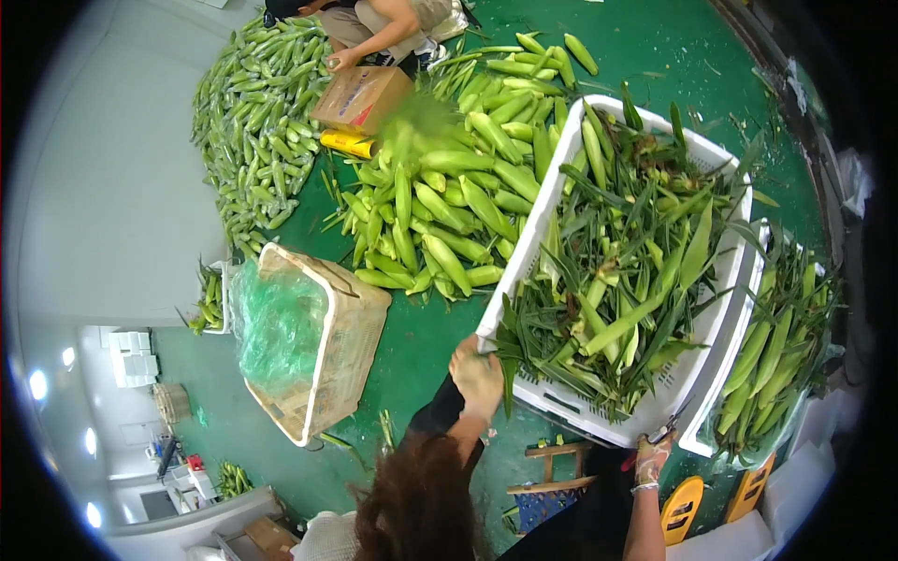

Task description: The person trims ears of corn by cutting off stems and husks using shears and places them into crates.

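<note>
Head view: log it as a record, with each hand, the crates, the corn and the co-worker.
Left hand: gripping near-left corner of white crate
Right hand: at that crate's near edge, apparently holding scissors
White crate contents: leafy green husks
Beige crate: green plastic film inside
Corn: loose pile ahead, bagged heap farther left
Co-worker: beside cardboard box

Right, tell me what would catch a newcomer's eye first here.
The big white crate heaped with leafy green husks at right, its near-left corner gripped by the left hand. Next, the loose pile of green corn in the middle, then the mound of clear-bagged corn at upper left.
</note>
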A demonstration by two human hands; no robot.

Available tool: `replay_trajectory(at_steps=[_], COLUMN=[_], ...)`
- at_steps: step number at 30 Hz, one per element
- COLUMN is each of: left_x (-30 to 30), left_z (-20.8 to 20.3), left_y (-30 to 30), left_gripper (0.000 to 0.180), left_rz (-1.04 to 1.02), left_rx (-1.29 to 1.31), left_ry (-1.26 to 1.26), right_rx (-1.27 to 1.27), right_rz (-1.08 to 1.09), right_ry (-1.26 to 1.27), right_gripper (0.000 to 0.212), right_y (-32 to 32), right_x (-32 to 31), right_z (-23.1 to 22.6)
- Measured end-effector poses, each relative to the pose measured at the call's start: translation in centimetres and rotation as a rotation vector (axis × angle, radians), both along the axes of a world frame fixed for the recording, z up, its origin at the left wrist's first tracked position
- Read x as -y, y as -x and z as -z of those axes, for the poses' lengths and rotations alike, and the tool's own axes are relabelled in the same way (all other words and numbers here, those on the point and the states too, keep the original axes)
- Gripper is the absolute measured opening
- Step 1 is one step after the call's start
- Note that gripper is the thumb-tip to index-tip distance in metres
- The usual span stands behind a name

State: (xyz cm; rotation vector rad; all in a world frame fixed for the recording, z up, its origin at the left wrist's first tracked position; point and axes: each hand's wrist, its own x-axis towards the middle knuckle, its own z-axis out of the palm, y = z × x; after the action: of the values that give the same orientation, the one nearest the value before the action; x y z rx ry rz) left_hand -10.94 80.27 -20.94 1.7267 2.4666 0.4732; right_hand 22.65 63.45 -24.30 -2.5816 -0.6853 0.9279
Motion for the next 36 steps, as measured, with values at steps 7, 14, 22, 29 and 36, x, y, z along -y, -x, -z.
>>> replay_trajectory(at_steps=[7,14,22,29,36], left_x=[22.4,28.3,23.4,21.3,18.8], left_z=[6.8,17.4,17.2,20.0,21.6], left_y=[-9.7,-4.5,-4.4,-7.4,-8.9], left_gripper=[0.058,0.037,0.035,0.038,0.036], left_rz=[0.816,1.246,1.715,1.695,1.609], left_rx=[0.136,0.469,0.189,0.267,0.171], left_ry=[1.069,1.566,1.76,1.557,1.475], right_rx=[0.088,-0.101,0.182,0.534,0.609], right_rz=[0.312,0.529,0.32,-0.111,-0.193], right_ry=[-0.064,-0.371,-0.327,0.053,-0.118], right_gripper=[0.07,0.064,0.06,0.096,0.073], right_y=[0.6,-3.6,-10.9,-16.8,-20.8], right_x=[3.7,4.7,3.9,9.1,9.1], right_z=[-1.1,-4.8,-1.7,11.3,16.6])
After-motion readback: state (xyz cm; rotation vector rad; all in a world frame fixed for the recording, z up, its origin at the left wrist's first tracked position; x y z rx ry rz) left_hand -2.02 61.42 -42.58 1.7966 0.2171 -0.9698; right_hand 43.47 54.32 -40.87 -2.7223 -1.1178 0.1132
